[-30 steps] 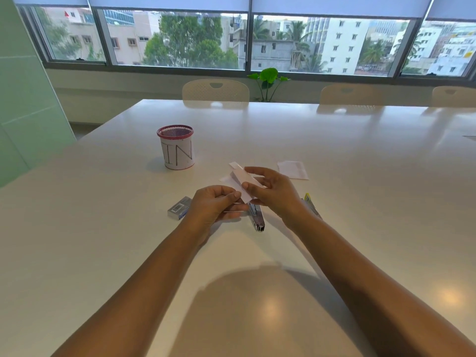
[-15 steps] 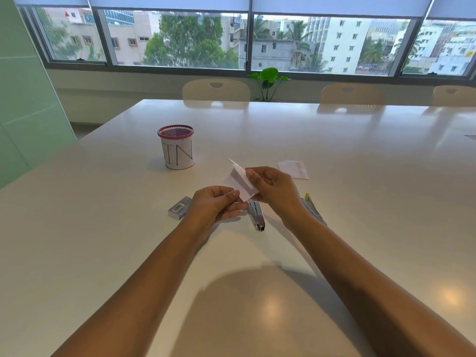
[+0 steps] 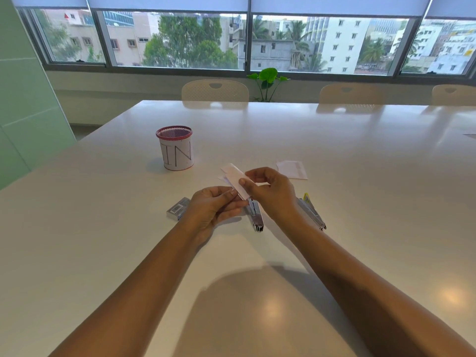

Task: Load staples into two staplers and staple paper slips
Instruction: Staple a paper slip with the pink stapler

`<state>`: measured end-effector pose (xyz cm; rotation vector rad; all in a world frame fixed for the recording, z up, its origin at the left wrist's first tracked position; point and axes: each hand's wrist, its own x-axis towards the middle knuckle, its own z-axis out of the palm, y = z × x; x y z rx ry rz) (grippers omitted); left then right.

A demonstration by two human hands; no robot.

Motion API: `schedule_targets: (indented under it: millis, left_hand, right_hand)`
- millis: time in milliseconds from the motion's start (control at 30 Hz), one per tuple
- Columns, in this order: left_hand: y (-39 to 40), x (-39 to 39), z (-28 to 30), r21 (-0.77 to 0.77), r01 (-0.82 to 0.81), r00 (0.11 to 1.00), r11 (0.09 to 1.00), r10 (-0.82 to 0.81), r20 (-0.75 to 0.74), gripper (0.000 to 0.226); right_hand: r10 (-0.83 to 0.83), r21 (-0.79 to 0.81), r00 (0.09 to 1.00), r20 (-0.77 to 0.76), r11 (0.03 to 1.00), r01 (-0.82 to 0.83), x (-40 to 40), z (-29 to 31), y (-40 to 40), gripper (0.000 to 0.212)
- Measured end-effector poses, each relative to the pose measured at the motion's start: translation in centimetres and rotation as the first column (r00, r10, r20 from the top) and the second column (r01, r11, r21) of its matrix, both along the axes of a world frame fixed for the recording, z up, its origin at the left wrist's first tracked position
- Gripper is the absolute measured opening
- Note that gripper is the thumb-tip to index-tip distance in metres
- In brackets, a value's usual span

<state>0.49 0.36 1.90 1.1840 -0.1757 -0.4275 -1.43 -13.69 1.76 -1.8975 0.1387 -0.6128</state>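
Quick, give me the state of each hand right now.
Left hand: pinches the near end of the paper slips.
Right hand: pinches the same paper slips from the right, above the stapler.

Table: the white glossy top fills your view.
Mesh cup: at your 11 o'clock, upright, red rim, white wrap lettered "IN".
Chairs: three beige backs along the far edge, 12 to 2 o'clock.
Plant: green leaves at 12 o'clock, behind the far edge.
Windows: buildings and trees outside.
Green wall panel: at your 9 o'clock.
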Motion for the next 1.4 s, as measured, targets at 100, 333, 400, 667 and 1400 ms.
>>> schedule_targets:
  millis: [100,333,400,667,1400]
  left_hand:
    - [0.04,-0.02,-0.01,-0.005,0.011,1.0,1.0,-0.011,-0.009,0.012]
    - [-0.05,-0.11,0.07,-0.006,0.012,1.0,1.0,-0.012,0.0,0.012]
    - [-0.04,-0.08,0.06,-0.004,0.013,1.0,1.0,-0.013,-0.002,0.012]
    - [-0.1,-0.05,0.06,0.007,0.004,1.0,1.0,-0.004,0.003,0.011]
    - [-0.01,-0.47,0.28,0.053,-0.05,0.998,0.997,0.047,0.049,0.012]
  right_hand:
    - [-0.019,-0.026,1.0,0.001,0.999,0.019,-0.14,0.12,0.01,0.014]
    - [-0.03,-0.023,0.999,0.018,0.999,0.031,-0.31,0.2,0.09,0.018]
    - [-0.024,-0.043,0.999,0.026,0.999,0.025,-0.43,0.19,0.13,0.02]
    - [-0.042,-0.126,0.997,0.067,0.991,0.05,-0.62,0.13,0.48,0.021]
    - [-0.037,-0.215,0.997,0.068,0.975,0.05,-0.75,0.29,0.73,0.028]
